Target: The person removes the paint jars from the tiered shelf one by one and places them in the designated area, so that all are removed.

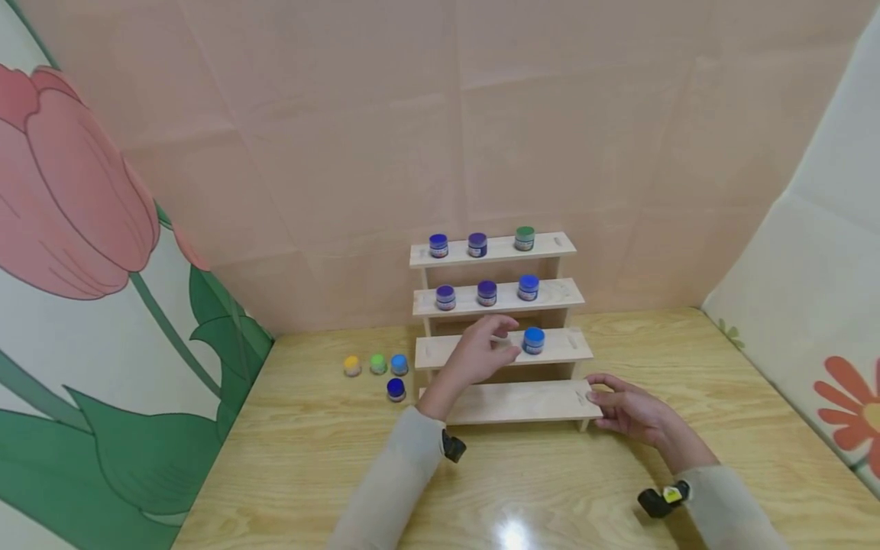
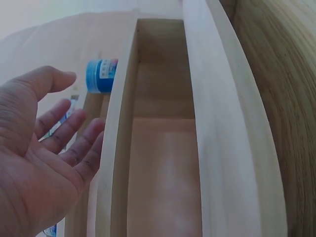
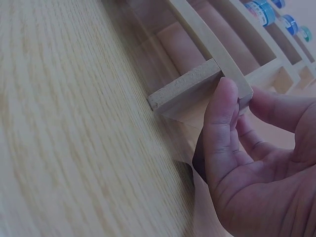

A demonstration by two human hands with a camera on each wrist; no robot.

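A tiered wooden rack stands on the table. Its second-lowest shelf carries one blue paint jar, towards the right end. My left hand hovers over that shelf, just left of the jar. In the left wrist view, its thumb and fingers are spread and relaxed, apart from the blue jar, with nothing between them. At the lowest shelf's right end, my right hand pinches the board edge between thumb and fingers, as the right wrist view also shows on the board.
Three jars, one a green-lidded jar, line the top shelf; three more, including a purple-lidded jar, stand below. Left of the rack on the table are a yellow jar, a green jar, a light-blue jar and a dark-blue jar.
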